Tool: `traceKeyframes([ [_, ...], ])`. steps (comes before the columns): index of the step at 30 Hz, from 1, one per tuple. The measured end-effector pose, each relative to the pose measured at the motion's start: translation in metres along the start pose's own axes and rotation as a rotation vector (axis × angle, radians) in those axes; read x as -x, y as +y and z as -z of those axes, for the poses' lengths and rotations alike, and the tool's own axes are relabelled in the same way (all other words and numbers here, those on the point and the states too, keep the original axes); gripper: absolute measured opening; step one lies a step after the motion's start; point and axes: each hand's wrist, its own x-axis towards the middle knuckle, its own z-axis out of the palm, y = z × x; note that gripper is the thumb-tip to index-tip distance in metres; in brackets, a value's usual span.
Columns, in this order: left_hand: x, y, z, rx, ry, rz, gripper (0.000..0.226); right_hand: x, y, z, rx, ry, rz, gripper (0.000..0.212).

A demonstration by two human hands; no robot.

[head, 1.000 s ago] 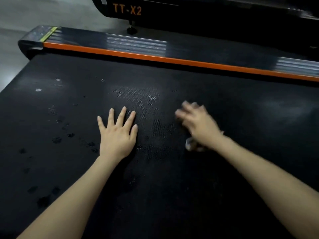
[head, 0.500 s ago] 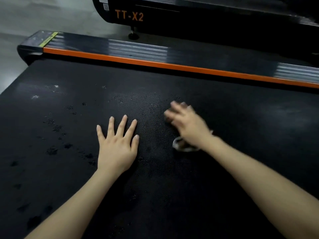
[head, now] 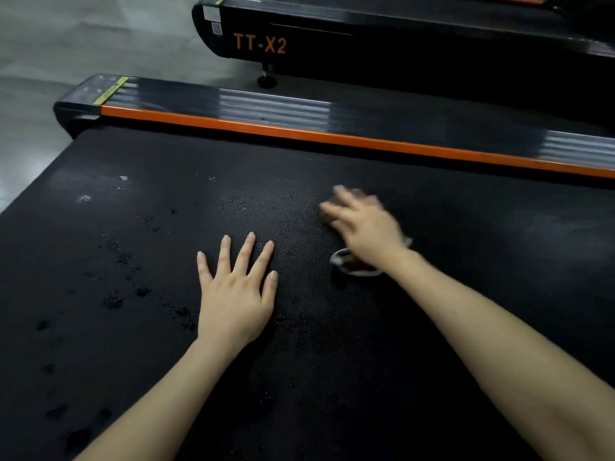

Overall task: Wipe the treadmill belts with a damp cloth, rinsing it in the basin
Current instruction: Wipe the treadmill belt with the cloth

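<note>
The black textured treadmill belt (head: 482, 221) fills most of the view. Its long axis runs left to right across the frame, parallel to the orange side rail (head: 332, 138) along its far edge, which drops slightly toward the right. The rear end of the deck points left, toward the grey floor (head: 66, 44).

The left hand (head: 234, 294) lies palm down on the belt near the middle, fingers straight and spread wide, holding nothing. The right hand (head: 366, 227) rests on the cloth (head: 349, 266) just to the right of it. The fingers look stretched out and pressing rather than curled, though motion blur makes this uncertain. The cloth is on the belt under that hand, with a brownish, pale-edged fold showing beside the wrist. Dark wet spots (head: 113, 301) dot the belt left of the left hand.

Over the past second the right hand and cloth have slid nearer to the left hand and a little toward the rail, while the left hand has stayed planted. The view has also shifted, so more of the second treadmill (head: 399, 51), marked TT-X2, now shows.
</note>
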Motion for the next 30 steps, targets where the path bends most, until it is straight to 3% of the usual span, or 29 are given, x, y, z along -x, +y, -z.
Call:
traceKeyframes([
  [3,0.0,0.001,0.001,0.009,-0.002,0.015,0.065,0.019,0.082,0.019,0.069,0.078,-0.423,0.04],
  [5,0.0,0.003,0.003,0.007,-0.03,0.018,0.07,0.024,0.098,0.021,0.039,0.068,-0.564,0.042],
  [9,-0.015,-0.002,0.015,0.029,-0.055,0.012,0.081,0.02,0.09,0.018,0.013,0.055,-0.578,0.043],
  [14,-0.057,-0.013,0.012,-0.051,-0.053,0.09,0.061,0.016,0.098,0.017,0.023,0.082,-0.576,0.046],
  [17,-0.058,-0.01,0.002,-0.045,-0.036,0.103,0.068,-0.003,0.098,0.015,-0.055,0.188,-0.602,0.047],
  [20,-0.058,-0.011,0.001,-0.043,-0.015,0.104,0.064,-0.047,0.072,0.01,-0.16,0.285,-0.681,0.034],
  [22,-0.06,-0.011,0.0,-0.038,-0.017,0.108,0.067,-0.078,0.031,-0.001,-0.225,0.259,-0.631,0.032],
  [26,-0.06,-0.013,-0.001,-0.042,-0.012,0.083,0.071,-0.105,-0.049,-0.03,-0.161,0.046,-0.237,0.043],
  [28,-0.059,-0.016,-0.002,-0.022,0.019,0.074,0.075,-0.104,-0.036,-0.026,-0.122,-0.015,-0.091,0.042],
  [30,-0.058,-0.016,-0.002,-0.022,0.032,0.071,0.076,-0.101,0.008,-0.018,-0.076,0.026,-0.12,0.039],
])
